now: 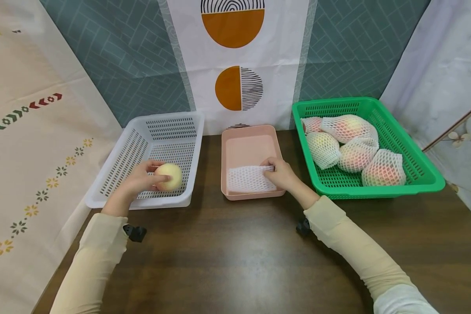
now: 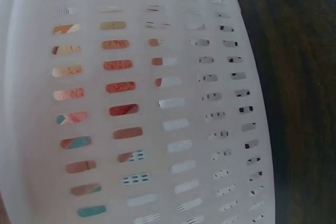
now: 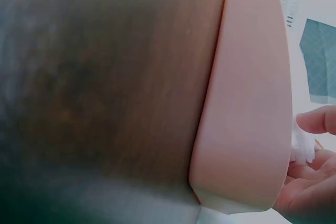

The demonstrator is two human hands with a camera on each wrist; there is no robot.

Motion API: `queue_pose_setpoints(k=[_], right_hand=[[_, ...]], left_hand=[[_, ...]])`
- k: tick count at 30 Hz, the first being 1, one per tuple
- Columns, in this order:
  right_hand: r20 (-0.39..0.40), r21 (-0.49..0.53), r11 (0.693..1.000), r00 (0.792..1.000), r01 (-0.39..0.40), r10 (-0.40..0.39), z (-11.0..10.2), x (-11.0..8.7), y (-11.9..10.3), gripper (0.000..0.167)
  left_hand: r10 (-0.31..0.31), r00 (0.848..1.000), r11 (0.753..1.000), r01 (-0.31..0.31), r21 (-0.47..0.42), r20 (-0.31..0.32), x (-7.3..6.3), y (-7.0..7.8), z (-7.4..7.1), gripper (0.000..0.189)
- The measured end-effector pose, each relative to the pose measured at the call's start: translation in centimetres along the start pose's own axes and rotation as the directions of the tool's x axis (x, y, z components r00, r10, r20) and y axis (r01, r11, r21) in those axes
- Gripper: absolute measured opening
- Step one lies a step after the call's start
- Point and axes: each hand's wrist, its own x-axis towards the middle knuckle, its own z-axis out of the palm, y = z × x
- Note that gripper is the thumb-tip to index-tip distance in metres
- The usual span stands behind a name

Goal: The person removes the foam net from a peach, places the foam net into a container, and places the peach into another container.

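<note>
In the head view my left hand (image 1: 142, 178) grips a round pale yellow peach (image 1: 169, 177) with some red on its side, inside the white slotted basket (image 1: 197, 152). The left wrist view shows mostly the slotted wall of that basket (image 2: 173, 129), which hides the hand and fruit. My right hand (image 1: 279, 174) pinches one end of a white foam net sleeve (image 1: 249, 179), which lies flat over the front of the pink tray (image 1: 251, 146). In the right wrist view the thumb and fingers (image 3: 317, 120) show past the tray's wall (image 3: 247, 98), beside the white foam.
At the right stands a green basket (image 1: 428, 179) with several fruits in white foam nets (image 1: 357, 155). A brown wooden table (image 1: 227, 253) lies under everything. Patterned cloth (image 1: 141, 56) hangs right behind the containers, and more cloth (image 1: 31, 174) borders the left side.
</note>
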Motion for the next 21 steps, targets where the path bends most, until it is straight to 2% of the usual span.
queue_pose_setpoints(k=[7, 13, 16, 21], right_hand=[[0.072, -0.051, 0.999, 0.997, 0.009, -0.005, 0.1, 0.3, 0.4, 0.024], [0.146, -0.071, 0.997, 0.989, 0.022, -0.011, 0.6, 0.2, 0.5, 0.025], [0.151, -0.108, 0.993, 0.988, 0.042, -0.026, 0.7, 0.3, 0.4, 0.024], [0.159, -0.110, 0.994, 0.987, 0.001, 0.017, 0.7, 0.4, 0.2, 0.028]], left_hand=[[0.008, 0.996, 1.000, -0.007, -0.014, 0.089, 0.5, -0.7, 0.3, 0.064], [0.012, 0.991, 1.000, -0.013, 0.008, 0.131, 0.5, -1.0, 0.6, 0.063], [0.014, 0.988, 0.999, -0.018, 0.028, 0.154, 0.6, -1.1, 0.5, 0.062], [0.002, 0.982, 0.997, -0.017, 0.075, 0.191, 1.0, -1.0, 0.5, 0.061]])
